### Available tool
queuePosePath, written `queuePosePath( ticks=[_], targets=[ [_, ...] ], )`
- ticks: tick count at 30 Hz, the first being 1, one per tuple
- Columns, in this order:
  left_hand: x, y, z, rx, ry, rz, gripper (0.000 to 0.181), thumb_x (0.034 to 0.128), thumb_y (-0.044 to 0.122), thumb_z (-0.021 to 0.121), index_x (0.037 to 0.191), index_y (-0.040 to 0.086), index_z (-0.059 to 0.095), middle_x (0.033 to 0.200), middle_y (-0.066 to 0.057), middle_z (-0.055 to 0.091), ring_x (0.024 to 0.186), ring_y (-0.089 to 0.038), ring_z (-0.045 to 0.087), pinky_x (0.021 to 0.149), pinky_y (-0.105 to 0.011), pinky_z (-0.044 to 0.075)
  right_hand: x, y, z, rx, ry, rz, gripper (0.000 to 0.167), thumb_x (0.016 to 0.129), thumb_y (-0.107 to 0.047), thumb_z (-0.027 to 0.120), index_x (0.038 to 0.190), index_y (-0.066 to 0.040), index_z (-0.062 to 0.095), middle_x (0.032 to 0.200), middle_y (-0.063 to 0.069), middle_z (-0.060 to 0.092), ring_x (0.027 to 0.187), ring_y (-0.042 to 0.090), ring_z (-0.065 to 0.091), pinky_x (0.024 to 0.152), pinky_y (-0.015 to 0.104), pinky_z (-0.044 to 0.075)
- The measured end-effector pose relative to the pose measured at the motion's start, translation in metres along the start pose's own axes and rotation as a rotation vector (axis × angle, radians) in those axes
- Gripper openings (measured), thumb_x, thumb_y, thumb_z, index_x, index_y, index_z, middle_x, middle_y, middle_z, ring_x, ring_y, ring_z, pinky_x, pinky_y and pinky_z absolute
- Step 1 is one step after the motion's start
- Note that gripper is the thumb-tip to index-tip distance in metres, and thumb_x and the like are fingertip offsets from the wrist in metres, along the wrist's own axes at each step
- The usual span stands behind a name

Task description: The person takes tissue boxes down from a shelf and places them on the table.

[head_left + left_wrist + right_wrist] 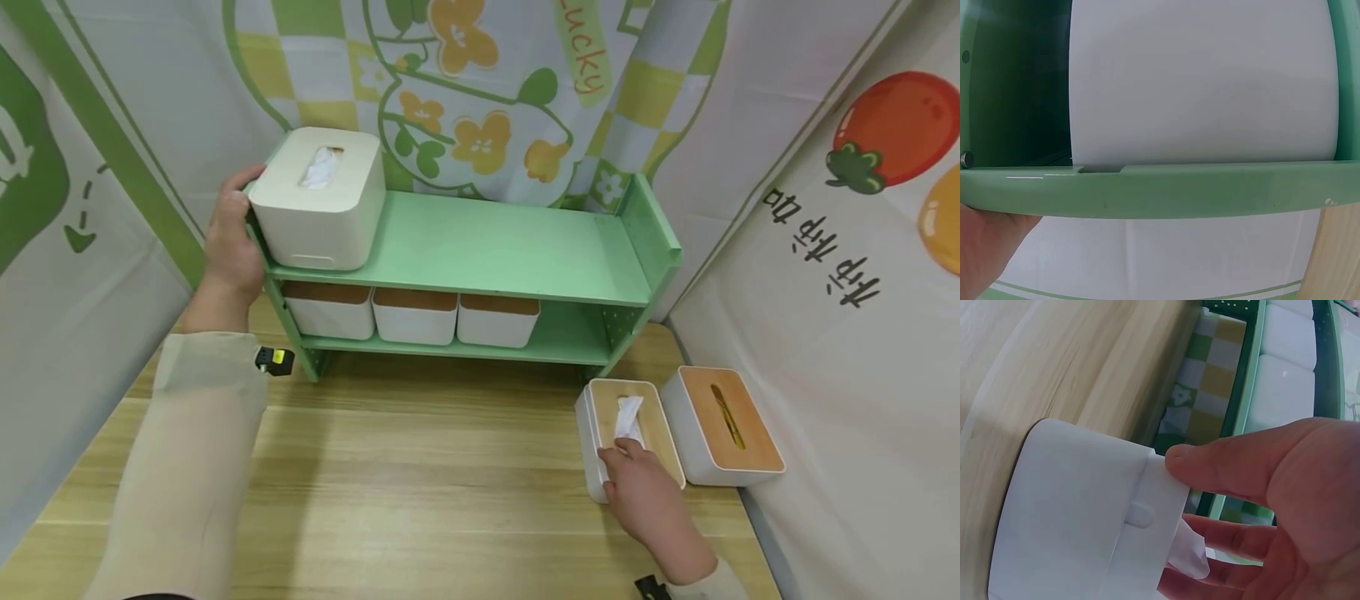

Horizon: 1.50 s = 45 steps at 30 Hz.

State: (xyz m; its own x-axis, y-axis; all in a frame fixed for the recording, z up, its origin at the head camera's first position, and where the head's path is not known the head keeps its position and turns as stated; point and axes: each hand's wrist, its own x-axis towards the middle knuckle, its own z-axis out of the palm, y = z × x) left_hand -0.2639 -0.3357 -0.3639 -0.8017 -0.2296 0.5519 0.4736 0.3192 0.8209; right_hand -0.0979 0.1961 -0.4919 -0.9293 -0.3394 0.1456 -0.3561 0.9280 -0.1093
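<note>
A green two-tier shelf (495,242) stands on the table, and my left hand (232,237) holds its left side panel near the top. In the left wrist view, part of that hand (988,250) shows below the green panel edge (1166,190). Beside it on the top tier is a cream tissue box (318,229) with a tissue poking out. My right hand (648,492) grips a white tissue box (592,450) with a wood-coloured top. The thumb (1194,465) lies at the lid's rim, while the other fingers reach over the top beside the protruding tissue (1188,550).
Three white boxes with brown tops, including a middle one (415,321), line the lower tier. Another white box with a wood-coloured top (727,421) stands right of the gripped box, near the right-hand wall cloth (840,358). A printed curtain (480,100) hangs behind the shelf.
</note>
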Motion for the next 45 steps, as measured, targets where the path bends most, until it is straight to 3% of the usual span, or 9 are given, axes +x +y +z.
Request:
queuePosePath(
  ticks=[8,16,26,45],
  targets=[
    [-0.002,0.003,0.002,-0.009,0.000,0.018,0.057,0.1036,0.029,0.013,0.148,0.014,0.045,0.150,-0.009,0.040,0.129,-0.014,0.035,0.109,-0.030,0.017,-0.005,0.012,0.002,0.017,-0.020,0.047,0.040,0.076,-0.006,0.080,0.115,-0.004,0.071,0.123,0.022,0.060,0.102,0.039,0.062,0.081,0.050,0.052],
    [-0.002,0.005,0.000,0.036,0.006,-0.007,0.056,0.1037,0.032,0.013,0.147,0.020,0.047,0.149,-0.004,0.042,0.130,-0.013,0.035,0.109,-0.029,0.018,-0.004,0.024,0.005,0.024,0.024,0.052,0.038,0.076,-0.002,0.079,0.113,0.000,0.071,0.120,0.024,0.061,0.100,0.041,0.063,0.080,0.052,0.051],
    [-0.001,0.005,0.001,0.004,0.005,0.004,0.056,0.1034,0.031,0.013,0.147,0.018,0.047,0.148,-0.005,0.042,0.128,-0.013,0.036,0.108,-0.029,0.019,0.002,0.035,0.005,0.024,0.000,0.076,0.036,0.080,0.000,0.074,0.115,0.002,0.069,0.123,0.027,0.058,0.101,0.044,0.061,0.080,0.055,0.050],
    [-0.001,0.002,0.000,-0.004,0.009,0.006,0.056,0.1032,0.033,0.015,0.146,0.020,0.048,0.149,-0.004,0.042,0.129,-0.013,0.035,0.108,-0.030,0.018,0.009,0.041,0.007,0.019,-0.031,0.118,0.036,0.084,-0.001,0.073,0.120,0.001,0.068,0.128,0.028,0.056,0.106,0.046,0.058,0.083,0.056,0.049]
  ],
)
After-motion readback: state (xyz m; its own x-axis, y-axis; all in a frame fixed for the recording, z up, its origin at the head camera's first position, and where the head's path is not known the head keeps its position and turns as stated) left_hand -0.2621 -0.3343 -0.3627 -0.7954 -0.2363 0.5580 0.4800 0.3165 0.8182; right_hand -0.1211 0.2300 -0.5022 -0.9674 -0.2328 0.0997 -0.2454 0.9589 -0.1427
